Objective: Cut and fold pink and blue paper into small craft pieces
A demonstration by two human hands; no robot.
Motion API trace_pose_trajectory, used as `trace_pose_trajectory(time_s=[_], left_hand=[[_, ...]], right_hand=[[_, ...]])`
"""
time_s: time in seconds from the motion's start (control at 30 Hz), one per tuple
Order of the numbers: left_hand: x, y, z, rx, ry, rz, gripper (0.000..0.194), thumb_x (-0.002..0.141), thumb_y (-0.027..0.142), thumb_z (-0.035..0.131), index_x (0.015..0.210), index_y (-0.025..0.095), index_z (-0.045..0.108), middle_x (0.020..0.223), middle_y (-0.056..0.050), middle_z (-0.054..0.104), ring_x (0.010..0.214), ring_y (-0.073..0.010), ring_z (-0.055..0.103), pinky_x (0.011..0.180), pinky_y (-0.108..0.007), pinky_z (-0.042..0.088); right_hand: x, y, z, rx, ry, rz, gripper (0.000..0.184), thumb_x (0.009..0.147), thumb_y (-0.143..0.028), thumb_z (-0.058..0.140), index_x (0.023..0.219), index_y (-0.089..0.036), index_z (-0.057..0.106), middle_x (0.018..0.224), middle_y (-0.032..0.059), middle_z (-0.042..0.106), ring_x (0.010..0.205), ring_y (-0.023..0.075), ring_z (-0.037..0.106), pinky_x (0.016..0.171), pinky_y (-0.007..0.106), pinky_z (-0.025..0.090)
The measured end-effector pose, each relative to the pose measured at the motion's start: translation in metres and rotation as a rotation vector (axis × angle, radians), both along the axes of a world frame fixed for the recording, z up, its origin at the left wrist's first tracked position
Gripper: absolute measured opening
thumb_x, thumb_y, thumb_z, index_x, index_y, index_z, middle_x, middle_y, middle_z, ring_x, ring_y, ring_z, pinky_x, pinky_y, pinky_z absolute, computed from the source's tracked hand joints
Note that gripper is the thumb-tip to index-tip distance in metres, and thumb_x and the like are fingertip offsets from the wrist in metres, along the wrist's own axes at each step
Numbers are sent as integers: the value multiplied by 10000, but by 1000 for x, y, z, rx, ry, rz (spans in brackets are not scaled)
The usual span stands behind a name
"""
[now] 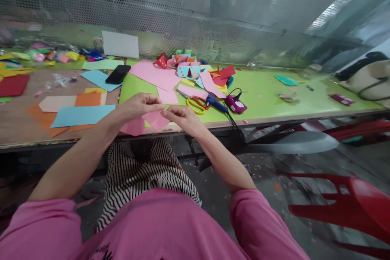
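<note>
My left hand (138,106) and my right hand (182,117) meet over the near edge of the table, fingers pinched on a piece of pink paper (155,120). The sheet hangs partly over the edge, a second pink flap (134,126) showing under my left wrist. Both hands are closed on the paper, fingertips almost touching each other. A yellow-handled pair of scissors (195,103) lies just beyond my right hand.
A blue glue gun (217,102) and a purple device (235,104) with a cord lie right of the scissors. A black phone (118,74), coloured paper sheets (81,114) and folded paper pieces (189,67) cover the table. A red chair (350,203) stands at right.
</note>
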State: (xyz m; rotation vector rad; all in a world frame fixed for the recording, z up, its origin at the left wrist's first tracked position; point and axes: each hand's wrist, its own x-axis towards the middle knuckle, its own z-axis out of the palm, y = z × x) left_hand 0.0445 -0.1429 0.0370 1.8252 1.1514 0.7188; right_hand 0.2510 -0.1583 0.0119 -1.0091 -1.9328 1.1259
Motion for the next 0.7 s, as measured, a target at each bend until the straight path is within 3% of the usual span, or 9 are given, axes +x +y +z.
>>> trace_pose_trajectory(time_s=[0.13, 0.27, 0.43, 0.7], left_hand=[[-23, 7, 3, -29, 54, 99, 442, 711, 666, 676, 747, 230, 729, 747, -33, 674, 712, -183, 525, 580, -266, 354], [-42, 9, 3, -43, 142, 117, 410, 702, 650, 711, 732, 243, 744, 682, -2, 645, 647, -161, 495, 569, -262, 326], [-44, 7, 3, -13, 151, 124, 387, 724, 623, 709, 800, 249, 772, 767, -9, 705, 718, -161, 547, 620, -255, 364], [-41, 11, -1, -10, 176, 125, 459, 731, 637, 689, 979, 265, 794, 923, -5, 771, 853, -200, 618, 701, -276, 419]], right_hand=[[5, 14, -2, -43, 120, -34, 461, 815, -628, 694, 688, -195, 596, 652, -40, 508, 641, 108, 430, 636, 272, 326], [9, 23, 0, -57, 144, -49, 483, 794, -648, 707, 674, -197, 584, 659, -42, 520, 649, 106, 435, 663, 269, 344], [5, 29, 3, -19, 95, -79, 493, 842, -671, 650, 746, -188, 629, 699, -39, 525, 672, 108, 442, 658, 266, 338], [-8, 38, -4, -22, 195, -138, 414, 766, -588, 754, 798, -177, 713, 695, -25, 607, 656, 108, 490, 646, 260, 385]])
